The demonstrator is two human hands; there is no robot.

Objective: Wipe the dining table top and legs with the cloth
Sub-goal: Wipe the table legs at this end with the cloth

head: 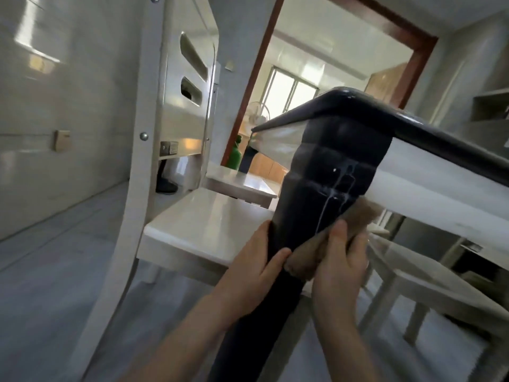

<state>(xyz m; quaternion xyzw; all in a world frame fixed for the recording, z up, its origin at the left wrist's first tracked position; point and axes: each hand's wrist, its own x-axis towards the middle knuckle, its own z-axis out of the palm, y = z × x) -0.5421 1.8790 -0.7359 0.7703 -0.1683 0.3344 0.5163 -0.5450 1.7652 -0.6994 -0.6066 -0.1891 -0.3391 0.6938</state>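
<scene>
The dark table leg (316,188) rises from bottom centre to the dark-edged table top (413,125), with white drip streaks (327,205) running down its front. A brown cloth (305,255) is wrapped against the leg just below the streaks. The right hand (341,268) grips the cloth, thumb and fingers curled over it. The left hand (253,274) clasps the leg's other side, beside the cloth. A white chair (203,224) stands left of the leg; a small plate (169,147) on its back is too blurred to read. A second chair (427,274) stands right of the leg, and beyond it is a green bottle (235,155).
</scene>
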